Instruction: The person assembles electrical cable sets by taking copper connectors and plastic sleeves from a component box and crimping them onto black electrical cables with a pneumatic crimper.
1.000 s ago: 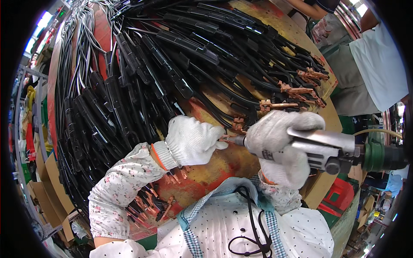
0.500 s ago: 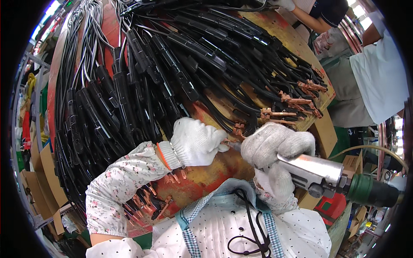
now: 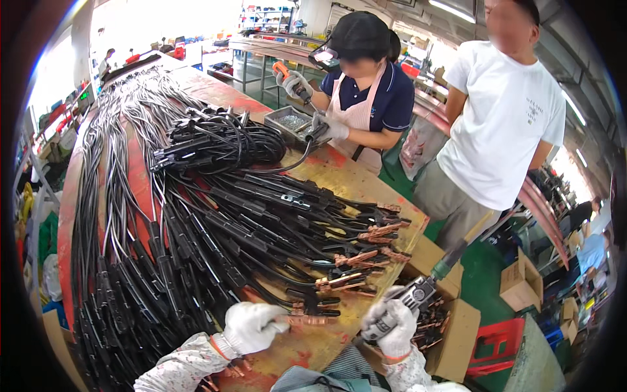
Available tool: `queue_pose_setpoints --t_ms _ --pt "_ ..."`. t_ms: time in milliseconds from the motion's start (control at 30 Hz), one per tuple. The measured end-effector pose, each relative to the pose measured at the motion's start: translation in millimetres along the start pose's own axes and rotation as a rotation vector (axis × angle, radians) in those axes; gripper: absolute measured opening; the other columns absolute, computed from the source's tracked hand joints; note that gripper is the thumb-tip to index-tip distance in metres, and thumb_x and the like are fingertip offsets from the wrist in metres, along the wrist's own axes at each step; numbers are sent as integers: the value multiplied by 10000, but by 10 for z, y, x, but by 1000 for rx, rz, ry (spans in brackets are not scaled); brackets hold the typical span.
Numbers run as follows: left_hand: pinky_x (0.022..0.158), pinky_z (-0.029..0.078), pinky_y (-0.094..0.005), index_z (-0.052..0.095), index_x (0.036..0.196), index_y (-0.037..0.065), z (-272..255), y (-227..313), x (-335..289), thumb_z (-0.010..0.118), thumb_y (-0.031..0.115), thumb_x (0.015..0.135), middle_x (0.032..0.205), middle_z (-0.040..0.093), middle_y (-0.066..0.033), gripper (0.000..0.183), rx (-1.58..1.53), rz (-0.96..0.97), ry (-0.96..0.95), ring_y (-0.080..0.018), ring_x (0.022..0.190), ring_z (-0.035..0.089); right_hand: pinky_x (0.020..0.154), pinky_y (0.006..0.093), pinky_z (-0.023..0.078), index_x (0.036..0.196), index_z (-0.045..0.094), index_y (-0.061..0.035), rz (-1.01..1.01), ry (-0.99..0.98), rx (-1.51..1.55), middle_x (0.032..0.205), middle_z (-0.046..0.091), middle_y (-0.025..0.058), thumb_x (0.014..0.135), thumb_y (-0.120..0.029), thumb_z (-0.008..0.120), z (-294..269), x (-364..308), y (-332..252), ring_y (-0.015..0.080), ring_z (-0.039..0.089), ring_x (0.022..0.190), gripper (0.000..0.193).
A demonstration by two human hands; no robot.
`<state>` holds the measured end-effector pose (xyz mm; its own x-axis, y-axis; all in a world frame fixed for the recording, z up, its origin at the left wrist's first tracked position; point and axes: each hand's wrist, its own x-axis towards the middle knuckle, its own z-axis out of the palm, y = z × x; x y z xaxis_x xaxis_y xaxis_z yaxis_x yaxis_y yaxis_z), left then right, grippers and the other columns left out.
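Note:
My left hand (image 3: 253,328), in a white knit glove, is closed at the table's near edge, its fingertips pinched at the end of a copper jaw piece (image 3: 308,321). Just beyond lie more copper jaws (image 3: 343,282) on the ends of black cables. My right hand (image 3: 394,326), also gloved, is wrapped round a silver air tool (image 3: 417,292) with a green collar and a hose rising away to the right. The tool stands apart from the copper jaws. Black-handled cable holders (image 3: 251,215) fan across the table to my left.
A red and yellow worn table (image 3: 385,189) stretches away. Right of it stand a cardboard box (image 3: 460,340) of copper parts and a red plastic stool (image 3: 499,346). Across the table a co-worker (image 3: 372,98) holds an orange-handled tool beside a metal tray (image 3: 290,121); another person (image 3: 503,124) stands nearby.
The view has tilted up, showing more of the table and the people. My right hand with the air tool has moved away from my left hand, and the tool now points differently.

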<state>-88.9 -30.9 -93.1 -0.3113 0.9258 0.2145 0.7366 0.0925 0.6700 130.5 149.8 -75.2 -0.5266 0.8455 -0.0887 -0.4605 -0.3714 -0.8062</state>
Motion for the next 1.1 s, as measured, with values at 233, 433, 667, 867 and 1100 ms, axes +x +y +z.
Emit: queue_pose_setpoints --t_ms 233,433,667,867,1100 --pt "716 490 -421 570 967 94 309 43 233 807 259 662 892 613 -78 420 286 302 -4 -299 813 631 721 425 533 1113 640 -42 207 694 -1489 869 696 112 791 -385 736 -2008 -75 -82 287 682 756 481" --pt "728 481 -435 561 991 90 596 -54 457 823 282 620 960 598 -90 493 337 346 126 -294 846 624 786 479 523 1114 662 -97 296 580 -2133 966 672 143 718 -447 757 -2475 -367 -28 367 673 876 537" --pt "754 456 -387 581 1108 90 428 230 401 777 282 658 1048 571 -64 528 561 241 56 -231 932 599 713 357 549 1011 717 -70 -678 -146 -1375 866 691 115 784 -57 765 -378 204 -19 281 674 749 233" --pt "674 475 -334 655 895 103 36 619 -398 751 351 675 816 560 -28 345 642 250 -89 -192 736 592 693 367 531 989 717 -113 -558 -683 -1210 889 700 84 826 -182 756 490 -88 333 284 676 771 181" --pt "668 457 -344 658 786 109 -411 397 -756 782 368 674 743 540 -19 308 625 109 -214 -191 702 594 676 417 540 1144 632 -113 -362 -760 -1394 844 663 90 847 -335 722 863 -140 1001 308 672 747 382"
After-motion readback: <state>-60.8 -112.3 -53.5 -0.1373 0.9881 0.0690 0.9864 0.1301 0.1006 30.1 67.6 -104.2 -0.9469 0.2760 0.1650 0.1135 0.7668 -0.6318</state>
